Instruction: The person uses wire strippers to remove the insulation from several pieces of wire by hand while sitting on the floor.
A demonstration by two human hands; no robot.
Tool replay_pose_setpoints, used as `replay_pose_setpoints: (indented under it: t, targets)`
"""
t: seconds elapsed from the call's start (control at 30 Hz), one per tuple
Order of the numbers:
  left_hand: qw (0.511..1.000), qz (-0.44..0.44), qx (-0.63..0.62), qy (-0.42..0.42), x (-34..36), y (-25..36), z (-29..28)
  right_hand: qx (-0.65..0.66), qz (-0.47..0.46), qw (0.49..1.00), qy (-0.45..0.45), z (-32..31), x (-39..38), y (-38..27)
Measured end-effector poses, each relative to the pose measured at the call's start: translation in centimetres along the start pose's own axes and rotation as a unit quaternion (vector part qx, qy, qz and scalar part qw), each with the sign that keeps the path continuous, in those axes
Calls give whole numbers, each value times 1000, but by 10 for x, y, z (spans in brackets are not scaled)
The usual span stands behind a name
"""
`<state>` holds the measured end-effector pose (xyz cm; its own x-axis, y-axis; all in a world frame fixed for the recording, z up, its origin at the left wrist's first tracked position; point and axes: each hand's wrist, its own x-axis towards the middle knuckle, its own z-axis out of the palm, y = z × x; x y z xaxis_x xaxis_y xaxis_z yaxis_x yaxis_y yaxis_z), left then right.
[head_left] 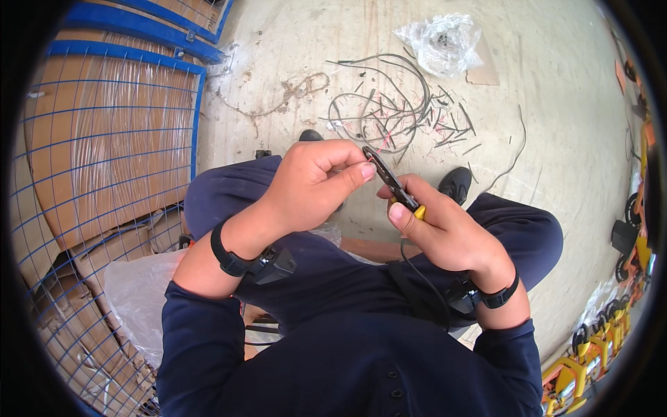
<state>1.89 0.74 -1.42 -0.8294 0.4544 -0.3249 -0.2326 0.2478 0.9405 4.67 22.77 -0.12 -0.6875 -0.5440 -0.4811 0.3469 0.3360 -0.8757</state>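
My right hand [445, 229] is wrapped round wire strippers [392, 182] with a flat black head and yellow handles. The tool slants up and left, its tip beside the fingertips of my left hand [316, 181]. Thumb and forefinger of that hand are pinched together at the jaws, on what looks like a thin red wire [372, 158]; the fingers hide most of it. A dark cable [425, 281] hangs from below my right hand and curves down to my lap. Where its upper end goes is hidden.
On the concrete floor ahead lie a loop of grey cable [425, 83] and several cut scraps [389, 115]. Beyond is a clear plastic bag [445, 45]. A blue mesh cage [198, 125] with wrapped cardboard [118, 139] stands left. Yellow and black equipment [590, 361] lines the right.
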Motion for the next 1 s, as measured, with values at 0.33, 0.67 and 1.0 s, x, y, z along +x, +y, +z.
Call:
replay_pose_setpoints:
  t: [0.33,0.67,1.0]
  targets:
    - [999,5,32,16,1,2,-1,-99,-63,989,86,12,3,10]
    - [999,33,-1,23,-2,1,-5,-9,-110,994,24,5,1,9]
    - [995,49,-91,9,-6,7,-7,387,36,914,-117,5,-3,-3]
